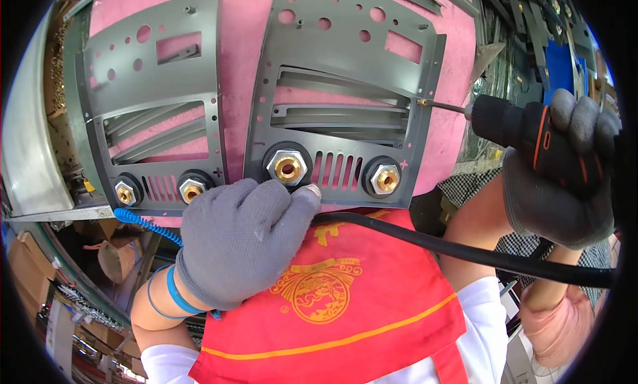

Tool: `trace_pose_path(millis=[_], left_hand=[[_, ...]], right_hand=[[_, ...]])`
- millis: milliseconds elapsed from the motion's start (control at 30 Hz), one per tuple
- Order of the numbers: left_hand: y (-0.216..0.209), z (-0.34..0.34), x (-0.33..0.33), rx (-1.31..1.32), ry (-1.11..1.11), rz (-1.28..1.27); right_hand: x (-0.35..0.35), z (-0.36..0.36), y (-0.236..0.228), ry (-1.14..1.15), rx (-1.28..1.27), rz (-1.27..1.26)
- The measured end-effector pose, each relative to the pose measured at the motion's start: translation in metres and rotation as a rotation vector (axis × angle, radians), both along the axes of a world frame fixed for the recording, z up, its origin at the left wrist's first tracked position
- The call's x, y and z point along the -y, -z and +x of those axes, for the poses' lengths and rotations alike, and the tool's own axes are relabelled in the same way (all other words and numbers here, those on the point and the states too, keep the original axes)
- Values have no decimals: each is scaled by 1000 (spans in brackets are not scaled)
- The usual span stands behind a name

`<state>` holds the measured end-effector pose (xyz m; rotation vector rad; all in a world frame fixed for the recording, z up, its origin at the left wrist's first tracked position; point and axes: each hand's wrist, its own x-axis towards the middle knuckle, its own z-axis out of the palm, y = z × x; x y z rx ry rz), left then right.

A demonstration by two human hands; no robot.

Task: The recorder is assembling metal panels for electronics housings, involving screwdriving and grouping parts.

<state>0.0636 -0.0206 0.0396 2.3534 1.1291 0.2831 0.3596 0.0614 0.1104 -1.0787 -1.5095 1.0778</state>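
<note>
My right hand (555, 191), in a grey glove, is wrapped round a black and orange power screwdriver (505, 121). Its long thin bit points left and meets a small brass-coloured screw (423, 102) at the right flange of a grey metal panel (345, 71). Two black sockets with hex nuts and brass centres, a left one (287, 166) and a right one (384, 178), sit low on this panel. My left hand (242, 241), also gloved, is closed at the panel's lower edge beside the left socket; its curled fingers partly hide what they grip.
Left of it lies a similar grey panel (153, 85) on the pink work surface (238, 98). A thick black cable (465, 252) crosses before my red apron (372, 317). A blue coiled cord (149, 224) runs to my left wrist. Metal parts crowd the far right.
</note>
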Motion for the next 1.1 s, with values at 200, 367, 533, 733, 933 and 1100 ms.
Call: trace_pose_path(millis=[200,367,533,733,933,1100], left_hand=[[0,2,1,7,-17,32],[-17,12,-25,39,-35,-64],[25,49,-86,34,18,195],[34,61,-84,-235,86,174],[33,61,-85,-238,87,175],[28,60,-85,-118,26,146]], right_hand=[[6,3,-12,22,-113,-286],[-1,-6,-15,-107,-3,-319],[-11,-10,-16,-252,119,-345],[-1,-22,6,-107,-22,-262],[-1,-24,22,176,-502,-291],[-8,-36,13,-224,-222,57]])
